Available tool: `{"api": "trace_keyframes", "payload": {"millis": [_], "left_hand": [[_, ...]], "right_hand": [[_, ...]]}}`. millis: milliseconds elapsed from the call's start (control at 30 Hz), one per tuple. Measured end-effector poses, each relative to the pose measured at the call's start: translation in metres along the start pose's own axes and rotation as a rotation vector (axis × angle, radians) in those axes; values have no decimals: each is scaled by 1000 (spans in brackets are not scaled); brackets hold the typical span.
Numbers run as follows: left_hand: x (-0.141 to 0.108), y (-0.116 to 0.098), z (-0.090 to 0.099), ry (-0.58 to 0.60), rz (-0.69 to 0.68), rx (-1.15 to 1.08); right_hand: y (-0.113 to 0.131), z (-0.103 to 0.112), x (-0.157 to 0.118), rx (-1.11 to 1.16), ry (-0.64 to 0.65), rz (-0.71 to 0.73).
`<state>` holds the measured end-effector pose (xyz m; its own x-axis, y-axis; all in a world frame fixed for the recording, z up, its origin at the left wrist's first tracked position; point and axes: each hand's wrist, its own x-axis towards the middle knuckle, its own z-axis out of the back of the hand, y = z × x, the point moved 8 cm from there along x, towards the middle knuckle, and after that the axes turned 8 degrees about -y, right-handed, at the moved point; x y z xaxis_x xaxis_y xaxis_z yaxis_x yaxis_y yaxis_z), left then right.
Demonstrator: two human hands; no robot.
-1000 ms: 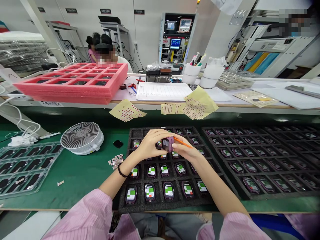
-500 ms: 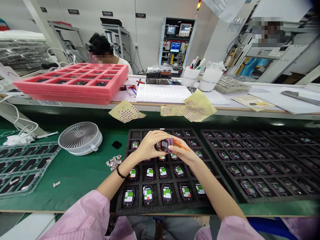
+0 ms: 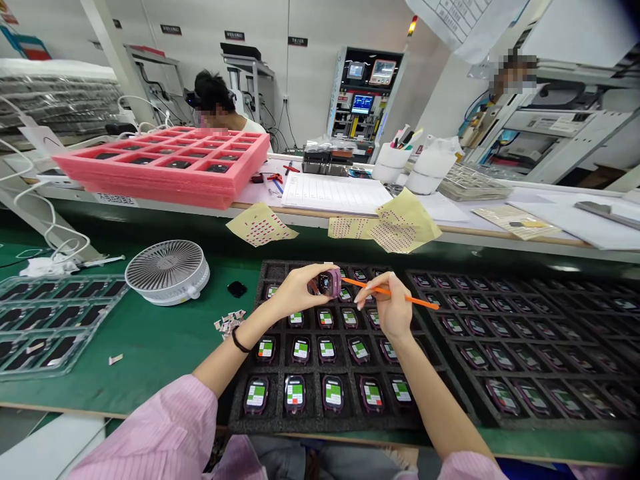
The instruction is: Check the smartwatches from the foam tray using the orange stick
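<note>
Between thumb and fingers, my left hand (image 3: 295,293) grips a purple-framed smartwatch body (image 3: 330,283) on edge, above a black foam tray (image 3: 313,421). My right hand (image 3: 393,308) is closed around a thin orange stick (image 3: 420,302). The stick's left end points at the watch's side; whether it touches cannot be made out. Beneath both hands, the tray's compartments hold several more watch bodies (image 3: 333,392), many with green and white screens lit. Part of the tray is hidden behind my hands and forearms.
A second foam tray (image 3: 440,333) of dark-screened watches lies to the right. On the left are a round white fan (image 3: 167,273), a black square piece (image 3: 237,289), small paper tabs (image 3: 230,323) and a clear plastic tray (image 3: 65,363). A pink foam tray (image 3: 165,183) rests on the shelf; a person sits behind it.
My right hand has moved right, away from the watch, and the orange stick now shows at greater length. The watch has turned in my left hand. The camera view has shifted slightly.
</note>
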<state>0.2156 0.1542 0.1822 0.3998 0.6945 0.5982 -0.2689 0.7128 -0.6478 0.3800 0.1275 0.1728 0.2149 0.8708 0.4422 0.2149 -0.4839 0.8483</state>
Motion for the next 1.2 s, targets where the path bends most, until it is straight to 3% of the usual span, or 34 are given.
{"api": "trace_keyframes", "payload": {"millis": [333,567,1200], "left_hand": [[-1,1,-1,-10,9,23],[-1,0,0,-23,35,50],[0,-6,-5,19,32,58]], "right_hand": [[-1,2,1,-25,-18,29],[7,-4,-2,-66,-8,123],[7,-5,-4,-40,-5,49]]}}
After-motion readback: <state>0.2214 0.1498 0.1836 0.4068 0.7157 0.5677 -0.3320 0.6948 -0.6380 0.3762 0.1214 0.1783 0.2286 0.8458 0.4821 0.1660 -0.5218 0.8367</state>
